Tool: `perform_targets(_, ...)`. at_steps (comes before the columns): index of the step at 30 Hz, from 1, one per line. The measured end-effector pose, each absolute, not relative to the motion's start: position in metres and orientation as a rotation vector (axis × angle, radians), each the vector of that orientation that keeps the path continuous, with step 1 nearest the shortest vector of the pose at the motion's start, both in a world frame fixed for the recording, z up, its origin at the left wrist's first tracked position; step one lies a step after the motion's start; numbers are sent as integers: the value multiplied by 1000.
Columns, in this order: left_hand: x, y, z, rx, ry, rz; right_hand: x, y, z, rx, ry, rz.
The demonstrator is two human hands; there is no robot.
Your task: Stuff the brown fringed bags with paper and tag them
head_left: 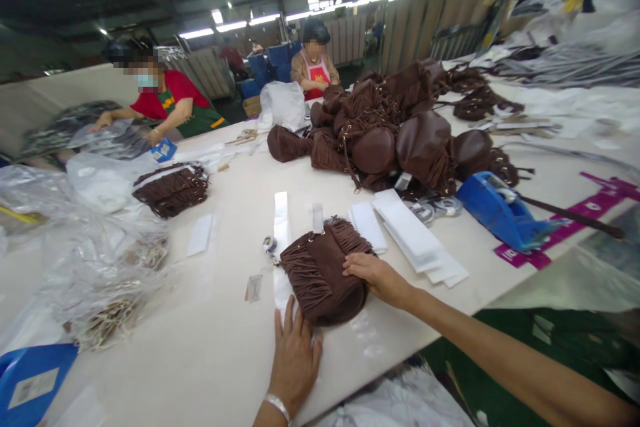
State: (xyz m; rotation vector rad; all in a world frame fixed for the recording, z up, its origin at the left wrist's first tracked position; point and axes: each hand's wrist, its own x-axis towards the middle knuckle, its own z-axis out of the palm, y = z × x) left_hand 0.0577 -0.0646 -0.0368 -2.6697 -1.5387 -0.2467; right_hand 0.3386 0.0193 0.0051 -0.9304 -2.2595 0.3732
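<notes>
A small brown fringed bag point(320, 270) lies on the pale table point(225, 320) in front of me. My right hand point(377, 275) rests on the bag's right side, fingers curled over the fringe. My left hand point(295, 357) lies flat and open on the table, fingertips touching the bag's near edge and a clear plastic strip point(281, 240) running under it. A small metal fitting point(270, 245) sits at the bag's far left corner.
A heap of brown fringed bags point(400, 127) fills the table's far middle. White paper strips point(415, 233) and a blue tape dispenser point(500, 210) lie right. Another fringed bag point(173, 188) and clear plastic bags point(95, 260) lie left. Two co-workers point(165, 103) work across the table.
</notes>
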Motion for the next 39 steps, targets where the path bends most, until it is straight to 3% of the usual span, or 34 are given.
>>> perform_targets(12,62,-66,-27,-2599,-1561,-280,333,0,30,-954,-2199,-130)
perform_targets(20,99,-68,-7,-2873,-1499,-379,334,12,49,-987,-2077,-67)
perform_targets(27,153,-44,-49,-3062,-1630,-443,336,10,61,-1030,-2025,-66)
perform_targets(31,146,-46,-66,-3022,-1706,-448,339,6,53,-1043,-2007,-59)
perform_targets(39,142,-51,-57,-2997,-1775,-468,329,6,31,-1061,-2039,-37)
